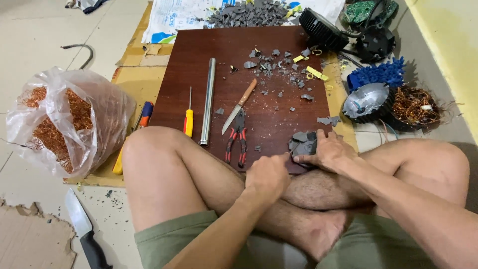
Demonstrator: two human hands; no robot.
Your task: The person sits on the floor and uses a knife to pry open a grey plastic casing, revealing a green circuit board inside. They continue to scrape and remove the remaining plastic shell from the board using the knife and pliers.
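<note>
Grey block [301, 144] on board edge [199, 55]; right hand [326, 149] fingers grip it; left hand [266, 177] closed beside it, touching

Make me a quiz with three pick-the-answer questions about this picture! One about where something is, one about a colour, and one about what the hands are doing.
1. Where does the clear bag of copper wire sit?
A. On the wooden board
B. On the floor, left of the board
C. In the person's lap

2. What colour is the handle of the screwdriver on the wooden board?
A. Yellow
B. Green
C. White

3. What is the right hand doing?
A. Holding the knife
B. Resting flat on a knee
C. Pressing on a grey broken piece at the board's near edge

Answers:
1 B, the bag stands on the floor tiles beside the left knee.
2 A, its handle is yellow with a thin metal shaft.
3 C, its fingers lie on the grey piece, with the left hand closed just beside it.
</note>
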